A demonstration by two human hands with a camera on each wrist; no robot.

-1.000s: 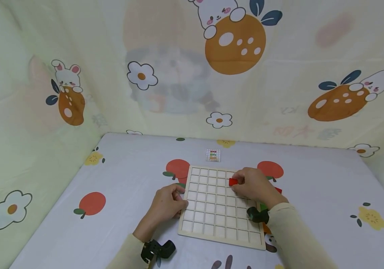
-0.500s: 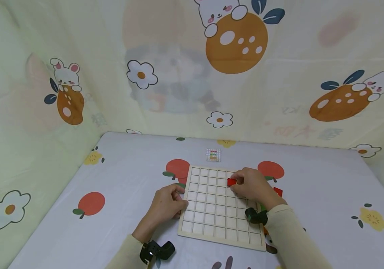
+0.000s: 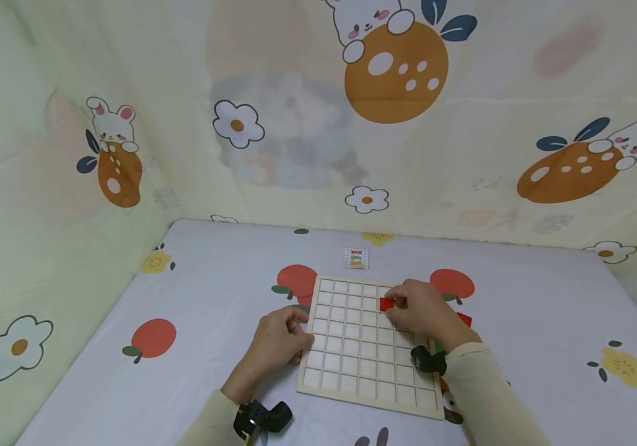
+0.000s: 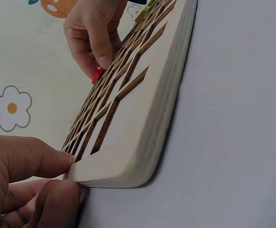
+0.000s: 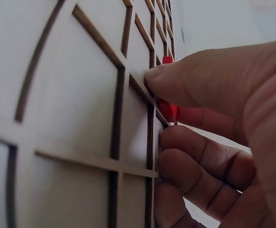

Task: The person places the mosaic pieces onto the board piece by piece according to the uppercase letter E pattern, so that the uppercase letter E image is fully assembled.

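A pale wooden grid board [image 3: 334, 361] with square cells lies on the table. At its left edge my left hand [image 3: 275, 339] pinches the frame; the left wrist view shows the thumb [image 4: 47, 159] on top near a corner and curled fingers below. My right hand [image 3: 424, 310] reaches over the board's right side. Between its thumb and index finger it pinches a small red tile [image 3: 386, 304], down at the cells near the far right corner. In the right wrist view the thumb partly covers the red tile [image 5: 169, 113], and the other fingers curl against the board.
Behind the board lies a small card [image 3: 356, 258] printed with a coloured grid pattern. Another red piece [image 3: 465, 319] and a green piece [image 3: 439, 347] show beside the right forearm, which partly hides them. A patterned curtain [image 3: 296, 204] stands behind the table.
The red tile in my right hand has shifted very slightly left over the board. My left hand keeps its place at the board's edge.
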